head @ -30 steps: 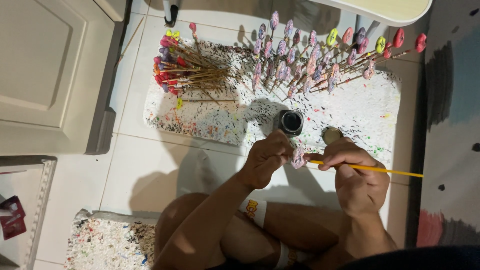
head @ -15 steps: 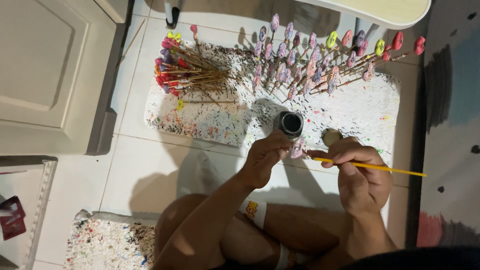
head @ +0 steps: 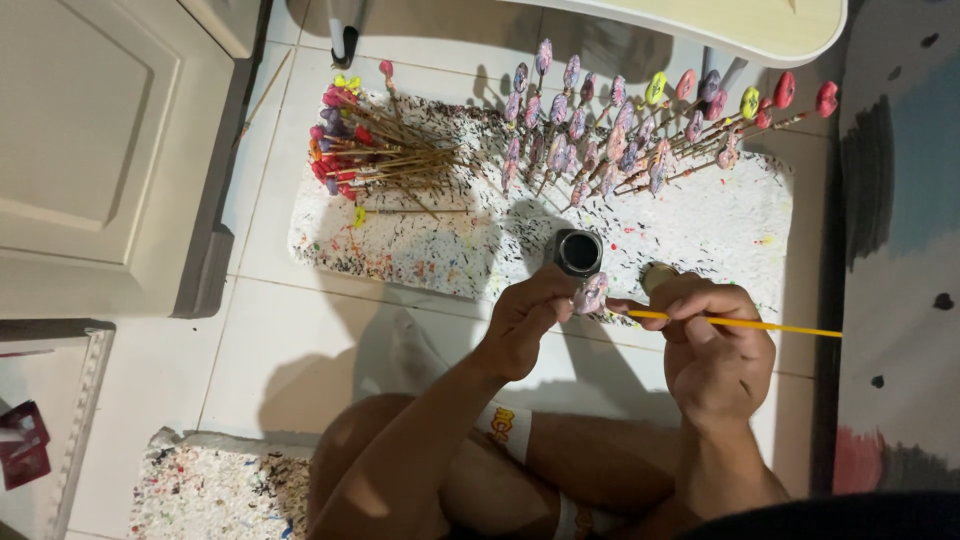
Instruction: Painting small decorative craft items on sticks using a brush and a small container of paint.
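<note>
A: Item one: left hand (head: 520, 325). State?
B: Fingers pinched on a small pink-lilac piece (head: 590, 293), held just in front of the open jar (head: 578, 252), above the speckled foam board (head: 430, 240) on the floor.
A: Item two: right hand (head: 712, 345).
B: Fingers pressed together round a yellow brush (head: 740, 322); its tip meets the piece.
A: Handling note?
B: In my judgement, keep the piece steady, rest the wrists and make light strokes so paint stays off the fingertips.
A: Other stock?
B: Painted pieces on sticks stand in a row (head: 620, 130); a red bundle (head: 370, 150) lies to the left. A round lid (head: 657, 276) sits beside the jar.
A: Not legible?
B: The stick under the piece is hidden by the hand, and the brush tip and jar contents cannot be made out.
</note>
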